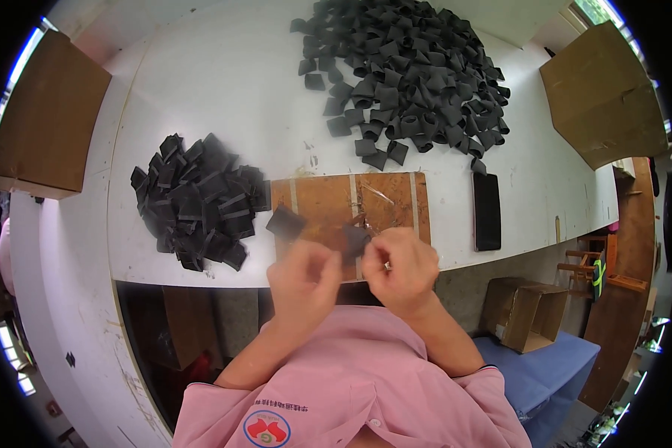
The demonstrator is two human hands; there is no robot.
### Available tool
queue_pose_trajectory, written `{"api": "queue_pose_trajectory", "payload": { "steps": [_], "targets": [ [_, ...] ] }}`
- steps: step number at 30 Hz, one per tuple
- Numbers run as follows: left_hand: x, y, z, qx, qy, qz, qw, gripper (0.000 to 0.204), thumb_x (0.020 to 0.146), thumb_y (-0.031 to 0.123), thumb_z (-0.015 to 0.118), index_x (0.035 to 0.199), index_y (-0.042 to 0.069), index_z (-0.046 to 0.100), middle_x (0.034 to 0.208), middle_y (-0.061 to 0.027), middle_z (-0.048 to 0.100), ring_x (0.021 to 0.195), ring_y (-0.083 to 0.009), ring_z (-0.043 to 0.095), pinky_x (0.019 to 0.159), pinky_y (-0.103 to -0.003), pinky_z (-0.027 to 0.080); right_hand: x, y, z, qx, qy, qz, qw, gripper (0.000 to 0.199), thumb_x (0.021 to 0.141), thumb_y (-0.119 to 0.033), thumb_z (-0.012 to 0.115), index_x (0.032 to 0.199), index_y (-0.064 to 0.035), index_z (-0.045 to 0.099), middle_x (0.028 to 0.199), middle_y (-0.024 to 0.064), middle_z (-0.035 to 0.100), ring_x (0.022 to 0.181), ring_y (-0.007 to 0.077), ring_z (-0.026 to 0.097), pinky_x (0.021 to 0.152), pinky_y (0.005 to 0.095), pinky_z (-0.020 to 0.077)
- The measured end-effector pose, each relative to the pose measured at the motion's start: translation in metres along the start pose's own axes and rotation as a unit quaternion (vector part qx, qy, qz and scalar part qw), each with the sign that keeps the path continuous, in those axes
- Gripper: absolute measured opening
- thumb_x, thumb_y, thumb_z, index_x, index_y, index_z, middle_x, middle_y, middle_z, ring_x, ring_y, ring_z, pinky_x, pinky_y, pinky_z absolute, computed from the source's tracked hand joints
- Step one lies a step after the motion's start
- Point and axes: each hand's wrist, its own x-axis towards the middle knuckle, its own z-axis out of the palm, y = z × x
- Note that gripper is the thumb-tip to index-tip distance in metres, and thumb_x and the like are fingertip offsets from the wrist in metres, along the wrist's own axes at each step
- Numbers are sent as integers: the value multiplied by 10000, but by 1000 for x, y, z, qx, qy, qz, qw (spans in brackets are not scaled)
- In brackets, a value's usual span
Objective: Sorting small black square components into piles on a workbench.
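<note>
Both hands meet over the near edge of the white worktop (224,75). The left hand (304,275) and right hand (401,267) each pinch a flat, matte black rubbery piece (355,240) between them, above a scuffed brown wooden board (328,200). Another black piece (285,222) lies just left.

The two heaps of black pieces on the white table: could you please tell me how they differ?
The far heap is much bigger and spreads wide; the near-left heap is small and compact. The far heap's pieces look curled into loops; the near-left heap's lie flatter, stacked. Both are black and rest on the white table.
</note>
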Motion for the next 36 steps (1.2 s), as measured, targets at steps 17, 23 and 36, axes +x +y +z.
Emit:
{"api": "queue_pose_trajectory", "payload": {
  "steps": [17,23,36],
  "targets": [
    [30,-56,-33,-126,-96,-186,970,65,770,33,579,819,-3,557,728,-16,567,614,-75,527,547,-221,427,-15,-19,16,201,-184,309,911,125,735,-61,617,829,11,577,680,81,556,568,166,536,520,257,430],
    [9,-26,-11,-288,-51,-223,930,89,800,56,576,874,22,541,774,-6,554,681,-58,516,566,-194,426,-18,-19,14,135,-149,241,949,223,643,-20,667,792,-13,501,680,84,496,547,200,503,490,306,407],
    [1,-4,-5,-372,-71,-282,881,78,805,88,582,802,12,570,659,-18,569,545,-64,511,474,-180,401,-21,-20,7,51,-105,132,984,350,562,29,666,865,-36,505,711,94,474,627,255,512,509,342,413]
  ]
}}
